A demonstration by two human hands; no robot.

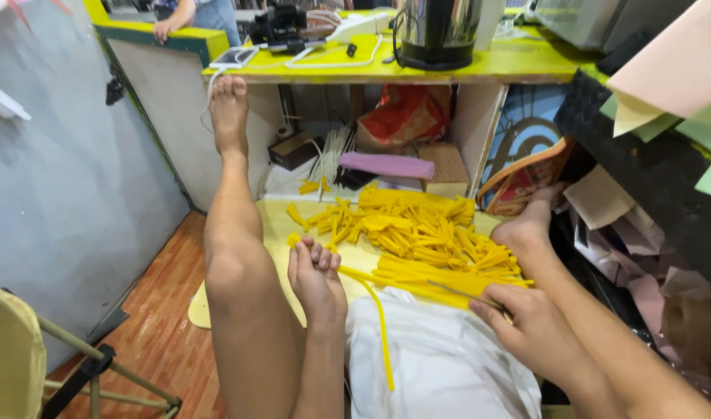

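White cloth [441,365] covers the lap closest to the viewer, and one long yellow strip [382,330] droops down across it. Just left of that cloth, the left hand [316,275] is curled shut around the upper end of a yellow strip, fingertips bent over a small yellow piece [295,239] that sticks out above the knuckles. On the right edge of the cloth, the right hand [526,326] is closed on a thin metal tool [468,295], possibly scissors, though the blades are too slim to tell; its tip points left over a bundle of long yellow strips [433,275] lying just beyond the cloth. Farther out from the cloth, a loose heap of short yellow cut pieces [417,229] spreads over a pale yellow sheet [274,221] on the floor. A bare leg [235,233] stretches along the left side of the cloth, its foot [229,112] resting against the edge of a yellow-green shelf [518,66]; the other foot [526,229] sits to the right of the heap. Behind the heap, under the shelf, lie a pink flat bundle [386,165] and a red patterned bag [406,112]. On the shelf stands a dark and steel kettle [437,31]. Another person's hand [165,27] rests at the far left end of the shelf
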